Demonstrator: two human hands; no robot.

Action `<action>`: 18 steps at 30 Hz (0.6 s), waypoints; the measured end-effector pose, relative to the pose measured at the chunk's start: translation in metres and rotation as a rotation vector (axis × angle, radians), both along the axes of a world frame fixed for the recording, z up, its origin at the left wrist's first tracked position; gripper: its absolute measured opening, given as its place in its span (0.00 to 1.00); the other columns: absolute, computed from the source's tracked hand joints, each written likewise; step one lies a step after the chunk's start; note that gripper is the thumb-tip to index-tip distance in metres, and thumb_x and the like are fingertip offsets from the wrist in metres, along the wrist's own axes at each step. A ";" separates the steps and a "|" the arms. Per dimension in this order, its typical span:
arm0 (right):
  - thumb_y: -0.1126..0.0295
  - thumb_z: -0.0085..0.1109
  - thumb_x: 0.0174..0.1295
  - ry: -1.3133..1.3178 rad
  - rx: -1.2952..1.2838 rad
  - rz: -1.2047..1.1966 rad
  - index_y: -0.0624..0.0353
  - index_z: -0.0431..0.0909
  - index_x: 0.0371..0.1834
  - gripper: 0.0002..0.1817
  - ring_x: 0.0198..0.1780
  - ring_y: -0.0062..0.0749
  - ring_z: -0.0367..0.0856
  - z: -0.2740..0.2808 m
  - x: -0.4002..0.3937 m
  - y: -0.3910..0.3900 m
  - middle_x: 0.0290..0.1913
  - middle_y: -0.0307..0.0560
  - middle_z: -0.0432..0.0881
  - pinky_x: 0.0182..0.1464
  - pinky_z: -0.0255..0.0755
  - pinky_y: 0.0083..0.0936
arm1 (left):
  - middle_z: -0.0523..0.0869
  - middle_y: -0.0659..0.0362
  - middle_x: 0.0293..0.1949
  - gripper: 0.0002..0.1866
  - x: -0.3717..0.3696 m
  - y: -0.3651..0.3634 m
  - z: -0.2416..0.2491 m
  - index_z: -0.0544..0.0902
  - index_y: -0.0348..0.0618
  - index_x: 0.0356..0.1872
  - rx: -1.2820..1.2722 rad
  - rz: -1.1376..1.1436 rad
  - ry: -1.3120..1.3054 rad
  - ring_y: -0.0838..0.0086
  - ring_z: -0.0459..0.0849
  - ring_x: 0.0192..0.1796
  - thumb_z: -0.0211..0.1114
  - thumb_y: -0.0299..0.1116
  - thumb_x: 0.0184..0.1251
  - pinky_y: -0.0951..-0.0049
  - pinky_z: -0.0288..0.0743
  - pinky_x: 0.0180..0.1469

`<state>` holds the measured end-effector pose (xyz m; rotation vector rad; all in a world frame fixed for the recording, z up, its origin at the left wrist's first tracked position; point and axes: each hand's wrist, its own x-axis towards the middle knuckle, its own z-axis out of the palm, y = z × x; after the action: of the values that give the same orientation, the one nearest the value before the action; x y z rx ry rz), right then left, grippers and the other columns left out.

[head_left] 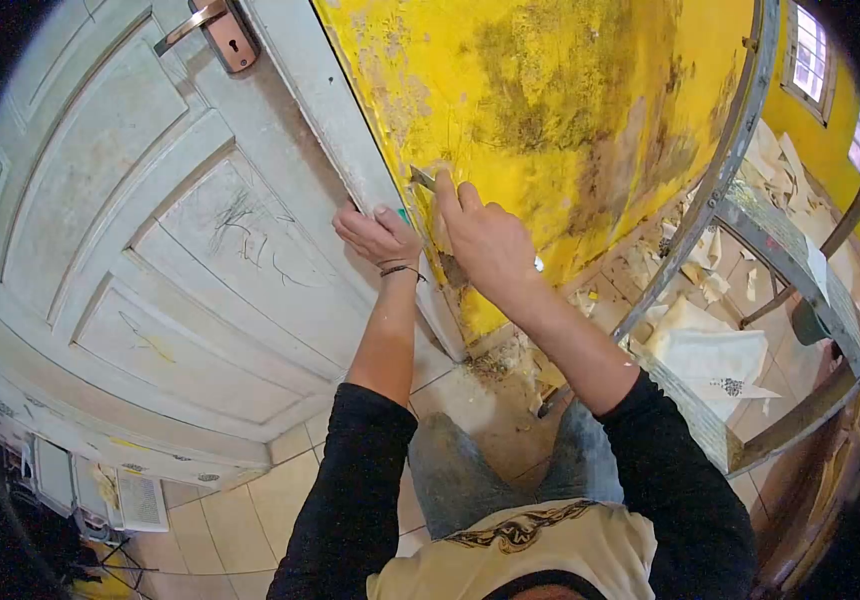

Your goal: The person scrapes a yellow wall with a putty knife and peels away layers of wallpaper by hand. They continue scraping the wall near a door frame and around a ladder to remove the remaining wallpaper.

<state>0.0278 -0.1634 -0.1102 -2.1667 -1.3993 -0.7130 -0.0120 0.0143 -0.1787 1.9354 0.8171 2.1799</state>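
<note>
My right hand (485,235) is closed around a scraper, with its index finger stretched along the tool. The scraper's metal blade (423,179) touches the peeling yellow wall (540,70) beside the door frame; its handle is hidden in my palm. To the left, my left hand (378,235) grips the edge of the pale door frame (310,85), fingers curled together and thumb up. A small green patch (403,215) shows beside that thumb, too little of it to name. Dark stains and bare plaster patches mark the wall.
A white panelled door (180,240) with a copper-coloured handle (195,25) fills the left. At right stands a metal ladder (735,150). Peeled scraps (710,345) litter the tiled floor (235,520) along the wall. Framed items (60,475) lie at lower left.
</note>
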 end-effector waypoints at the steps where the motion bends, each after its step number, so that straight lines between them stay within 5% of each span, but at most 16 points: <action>1: 0.70 0.55 0.64 -0.085 0.013 -0.007 0.62 0.66 0.68 0.27 0.30 0.43 0.88 0.003 0.001 -0.002 0.41 0.53 0.80 0.27 0.81 0.40 | 0.72 0.36 0.49 0.22 0.000 0.000 0.000 0.68 0.27 0.55 -0.011 0.004 0.011 0.39 0.70 0.53 0.51 0.37 0.68 0.45 0.62 0.58; 6: 0.71 0.55 0.64 -0.084 -0.033 0.061 0.56 0.69 0.67 0.26 0.31 0.45 0.87 0.011 0.031 -0.001 0.34 0.50 0.81 0.27 0.81 0.40 | 0.72 0.35 0.48 0.22 0.000 0.000 0.000 0.69 0.27 0.53 -0.003 0.023 -0.004 0.39 0.69 0.53 0.52 0.37 0.66 0.45 0.62 0.58; 8: 0.71 0.53 0.66 -0.009 -0.050 0.309 0.50 0.65 0.72 0.29 0.37 0.52 0.86 0.017 0.072 0.005 0.44 0.53 0.82 0.36 0.81 0.42 | 0.72 0.35 0.48 0.22 -0.001 0.002 -0.004 0.69 0.27 0.52 -0.031 0.036 0.023 0.39 0.69 0.53 0.52 0.37 0.66 0.45 0.62 0.58; 11: 0.71 0.50 0.68 -0.003 -0.082 0.314 0.46 0.67 0.70 0.26 0.40 0.57 0.85 0.036 0.078 -0.009 0.47 0.54 0.83 0.40 0.80 0.44 | 0.71 0.35 0.46 0.20 0.000 0.001 0.002 0.69 0.28 0.49 -0.019 0.014 0.024 0.39 0.69 0.52 0.52 0.38 0.66 0.45 0.62 0.58; 14: 0.73 0.53 0.64 -0.139 -0.013 0.249 0.45 0.69 0.63 0.23 0.31 0.53 0.85 0.037 0.070 -0.011 0.36 0.52 0.80 0.31 0.80 0.44 | 0.71 0.36 0.46 0.18 0.001 -0.001 0.003 0.67 0.29 0.47 0.066 0.012 -0.032 0.40 0.69 0.51 0.52 0.37 0.67 0.45 0.61 0.56; 18: 0.70 0.52 0.66 -0.202 -0.045 0.210 0.41 0.68 0.62 0.21 0.29 0.49 0.86 0.033 0.063 -0.017 0.36 0.48 0.77 0.28 0.80 0.44 | 0.71 0.36 0.47 0.20 0.001 0.008 -0.007 0.68 0.29 0.50 -0.002 0.050 0.038 0.40 0.69 0.51 0.52 0.38 0.68 0.45 0.62 0.56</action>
<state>0.0903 -0.1803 -0.0768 -1.9853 -1.7308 -0.8447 -0.0113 0.0219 -0.1853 1.9820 0.8820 2.1752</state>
